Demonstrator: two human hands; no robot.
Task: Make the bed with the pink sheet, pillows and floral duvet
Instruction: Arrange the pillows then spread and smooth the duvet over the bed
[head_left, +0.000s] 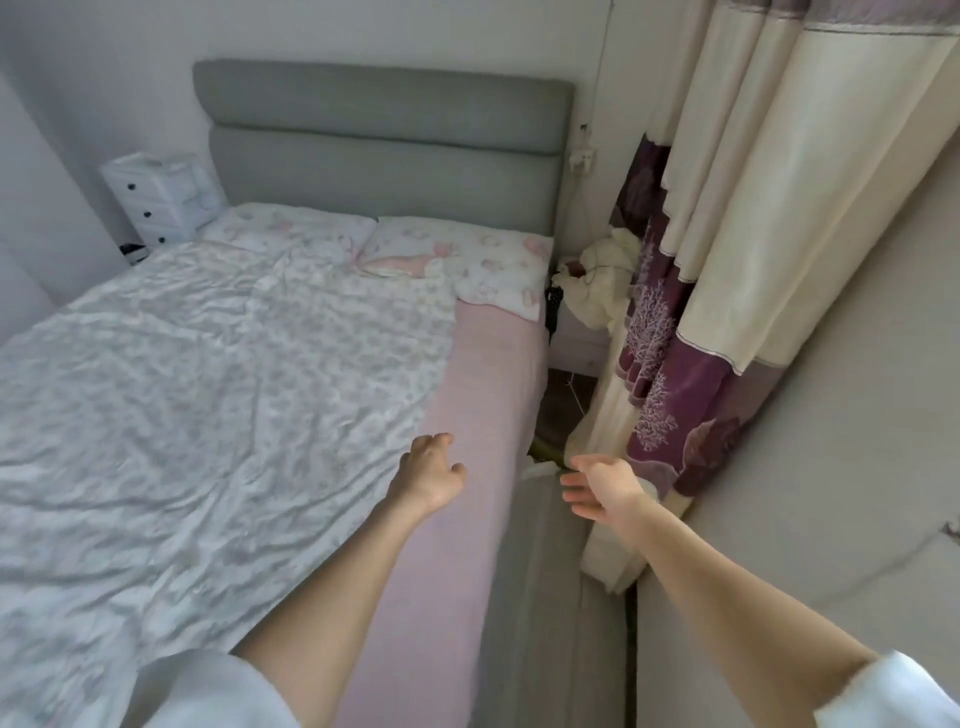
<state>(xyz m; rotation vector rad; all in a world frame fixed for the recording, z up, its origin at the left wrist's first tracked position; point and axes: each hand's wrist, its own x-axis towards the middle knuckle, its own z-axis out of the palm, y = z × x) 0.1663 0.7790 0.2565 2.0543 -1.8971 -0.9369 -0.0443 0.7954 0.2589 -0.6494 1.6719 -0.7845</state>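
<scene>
The floral duvet (208, 395) lies spread and wrinkled over most of the bed. A strip of the pink sheet (483, 395) shows along the bed's right side. Two white pillows with pink prints, one on the left (291, 228) and one on the right (493, 260), lie against the grey headboard (384, 140). My left hand (431, 473) hovers over the duvet's right edge with loosely curled fingers, holding nothing. Out past the bed's right edge, my right hand (602, 488) is empty, its fingers relaxed and spread.
A white drawer unit (161, 195) stands left of the headboard. A bedside stand with crumpled cream cloth (597, 291) sits at the right. Cream and purple curtains (727, 260) hang along the right wall. The gap between the bed and the wall is narrow.
</scene>
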